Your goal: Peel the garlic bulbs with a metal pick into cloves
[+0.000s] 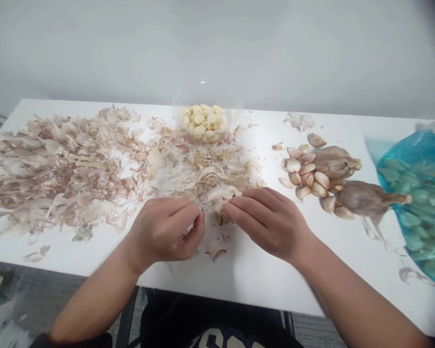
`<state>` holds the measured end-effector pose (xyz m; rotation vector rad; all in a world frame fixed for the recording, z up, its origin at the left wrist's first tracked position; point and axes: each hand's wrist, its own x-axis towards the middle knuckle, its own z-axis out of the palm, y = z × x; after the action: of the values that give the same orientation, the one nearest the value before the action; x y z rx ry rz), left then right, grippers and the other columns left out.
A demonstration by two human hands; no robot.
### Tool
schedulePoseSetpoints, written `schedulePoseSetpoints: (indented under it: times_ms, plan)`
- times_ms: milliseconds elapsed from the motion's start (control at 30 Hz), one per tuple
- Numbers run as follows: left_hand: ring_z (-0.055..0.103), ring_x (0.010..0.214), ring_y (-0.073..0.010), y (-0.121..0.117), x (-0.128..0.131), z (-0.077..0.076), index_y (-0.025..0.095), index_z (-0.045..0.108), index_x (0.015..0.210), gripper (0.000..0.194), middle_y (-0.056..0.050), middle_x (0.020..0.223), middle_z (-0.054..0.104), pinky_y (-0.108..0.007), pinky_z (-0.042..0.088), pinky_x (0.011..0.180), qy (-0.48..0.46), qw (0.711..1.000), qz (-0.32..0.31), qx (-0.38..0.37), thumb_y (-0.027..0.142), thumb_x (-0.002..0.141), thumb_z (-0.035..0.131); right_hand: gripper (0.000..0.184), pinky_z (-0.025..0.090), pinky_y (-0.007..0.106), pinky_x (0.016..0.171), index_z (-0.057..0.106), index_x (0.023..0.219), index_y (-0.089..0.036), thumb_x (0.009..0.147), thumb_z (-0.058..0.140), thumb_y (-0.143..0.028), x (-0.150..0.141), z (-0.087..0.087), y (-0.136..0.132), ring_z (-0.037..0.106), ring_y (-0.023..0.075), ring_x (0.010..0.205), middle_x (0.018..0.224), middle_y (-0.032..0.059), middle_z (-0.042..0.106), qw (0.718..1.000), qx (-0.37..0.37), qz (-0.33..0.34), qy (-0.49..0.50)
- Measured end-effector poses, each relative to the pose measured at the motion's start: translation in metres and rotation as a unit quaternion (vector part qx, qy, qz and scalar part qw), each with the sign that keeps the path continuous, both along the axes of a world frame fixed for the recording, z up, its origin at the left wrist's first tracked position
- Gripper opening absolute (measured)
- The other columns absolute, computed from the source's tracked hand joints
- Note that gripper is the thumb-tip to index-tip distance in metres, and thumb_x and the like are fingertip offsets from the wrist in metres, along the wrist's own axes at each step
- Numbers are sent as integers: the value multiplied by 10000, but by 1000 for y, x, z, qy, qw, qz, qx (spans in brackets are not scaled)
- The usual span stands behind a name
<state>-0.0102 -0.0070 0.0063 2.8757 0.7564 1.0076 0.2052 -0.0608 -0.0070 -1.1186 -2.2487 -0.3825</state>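
Observation:
Between my left hand (165, 229) and my right hand (266, 222) sits a papery garlic clove (219, 199), partly hidden by my fingertips. Both hands pinch it from either side. Garlic skins (199, 169) lie in a thick heap just beyond my hands. A clear bowl (206, 113) of peeled cloves stands at the far edge of the table. To the right of my right hand lie unpeeled cloves (306, 176) and whole garlic bulbs (368, 199).
A larger drift of garlic skins (58, 169) covers the left of the white table (239, 275). A blue plastic bag (420, 203) of garlic lies at the right edge. A dark chair back and my dark clothing show below the near edge.

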Motion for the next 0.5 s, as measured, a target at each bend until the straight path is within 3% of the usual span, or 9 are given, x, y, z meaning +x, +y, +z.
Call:
schedulePoseSetpoints:
  times_ms: [233,500]
  plan:
    - [436,463,-64,-2,2,1,176,478,563,272,51,510,472,-230,327,433,22,1000,-7,0,72,788,589,111,420,281,579,638,924,-144,877,569,-70,-1,-1,0,578,122,729,793,-7,719,1000,1,-1,1]
    - [417,467,-98,0,1,-3,169,518,543,269,30,515,457,-278,340,427,17,999,-4,33,39,754,623,108,425,282,581,631,914,-148,883,560,-72,-1,-1,0,577,121,715,802,-1,724,1000,6,0,3]
